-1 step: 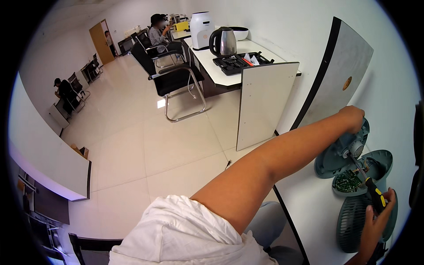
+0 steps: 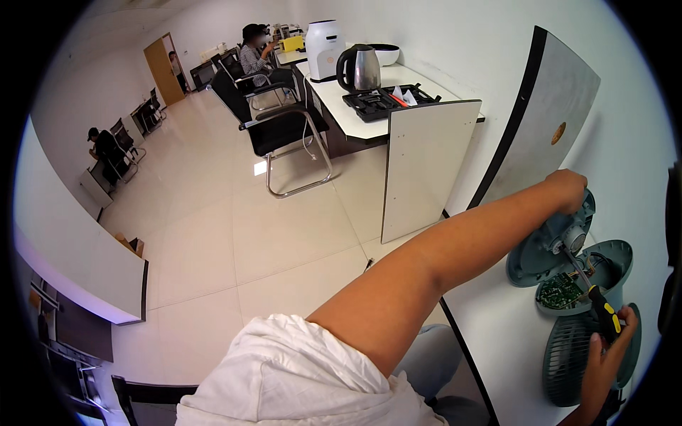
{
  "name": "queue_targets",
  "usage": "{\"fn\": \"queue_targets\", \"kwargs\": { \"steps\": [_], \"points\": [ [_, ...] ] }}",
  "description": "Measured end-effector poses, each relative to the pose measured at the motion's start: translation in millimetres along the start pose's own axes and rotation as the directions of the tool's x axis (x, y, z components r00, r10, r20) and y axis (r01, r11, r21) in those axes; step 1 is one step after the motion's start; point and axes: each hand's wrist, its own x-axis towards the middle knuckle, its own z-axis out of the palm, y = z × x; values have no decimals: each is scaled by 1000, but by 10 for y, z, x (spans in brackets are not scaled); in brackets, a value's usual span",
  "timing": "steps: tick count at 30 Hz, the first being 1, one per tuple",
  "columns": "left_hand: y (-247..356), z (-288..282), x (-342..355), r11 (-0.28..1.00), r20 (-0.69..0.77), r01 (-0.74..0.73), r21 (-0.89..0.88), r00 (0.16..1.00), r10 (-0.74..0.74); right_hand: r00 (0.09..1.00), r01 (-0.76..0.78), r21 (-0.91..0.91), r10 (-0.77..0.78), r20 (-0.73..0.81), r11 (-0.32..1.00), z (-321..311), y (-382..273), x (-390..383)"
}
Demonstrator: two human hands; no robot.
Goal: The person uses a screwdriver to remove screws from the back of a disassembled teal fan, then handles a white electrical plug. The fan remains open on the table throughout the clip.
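At the far right, my left hand (image 2: 566, 189) is closed on the upper rim of a round dark-green fan housing part (image 2: 527, 257), holding it tilted up. Its fingertips are partly hidden behind the rim. Below, my right hand (image 2: 604, 366) grips a screwdriver (image 2: 605, 312) by its black and yellow handle. The shaft slants up to a round metal-and-grey part (image 2: 570, 238) inside the housing; the exact contact of the tip is hard to see. An opened green shell with a green circuit board (image 2: 561, 291) and wires lies between the hands. Beside my right hand is a slatted fan grille (image 2: 566, 361).
Behind the work stands a grey divider panel (image 2: 547, 106) against the wall. Another desk holds a metal kettle (image 2: 366, 67), a white appliance (image 2: 325, 51) and an open black tool case (image 2: 369, 105). A black chair (image 2: 266, 128) stands beside it. Other people sit farther off.
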Motion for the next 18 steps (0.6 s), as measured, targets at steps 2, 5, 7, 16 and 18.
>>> {"fn": "queue_targets", "kwargs": {
  "steps": [2, 5, 7, 16, 18],
  "points": [
    [10, 9, 28, 1000, 7, -18, 0, 1000, 18, 1000, -5, -32, 6, 30, 999, -25, 83, 6],
    [63, 49, 67, 998, 9, -44, 42, 999, 43, 984, -172, -17, 173, 42, 985, -21, 60, 62],
    [92, 74, 104, 994, 14, -56, 95, 998, 55, 955, -283, -52, 287, 73, 958, -32, 33, 93],
    [13, -86, 32, 978, -58, -168, 124, 983, 177, 985, -160, 83, 165, -55, 984, 23, -198, 140],
    [44, -63, 21, 981, -39, -177, 80, 983, 181, 957, -283, 93, 287, -33, 955, 3, -248, 159]
  ]
}}
